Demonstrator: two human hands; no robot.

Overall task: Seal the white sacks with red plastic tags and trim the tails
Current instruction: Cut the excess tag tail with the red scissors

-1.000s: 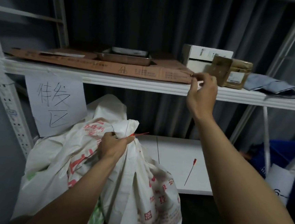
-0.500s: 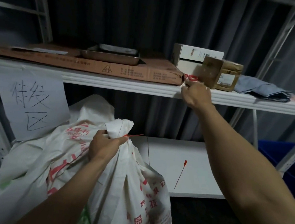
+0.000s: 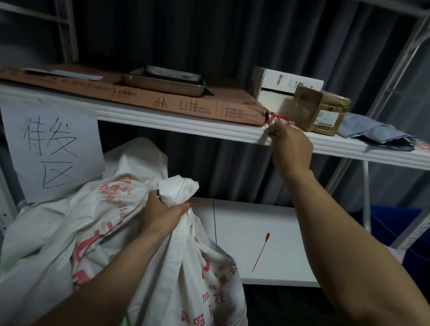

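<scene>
Left hand [image 3: 164, 214] grips white sack [image 3: 172, 276] neck at red tag [image 3: 186, 203], holding the gather shut. Right hand [image 3: 291, 150] at red item [image 3: 277, 119] on shelf [image 3: 160, 121], likely the cutter; can't tell its grip.

A: Lighting?
B: Dim, cool, indoor. The white sack [image 3: 196, 244] and upper shelf [image 3: 175, 124] edge catch most light; curtain [image 3: 194, 31] behind goes near black.
A: Sharpness?
B: Soft overall, right hand [image 3: 292, 148] slightly smeared. Wide-angle bend at the frame edges.

Head view looks forward and slightly down, close to shelf [image 3: 160, 124].
</scene>
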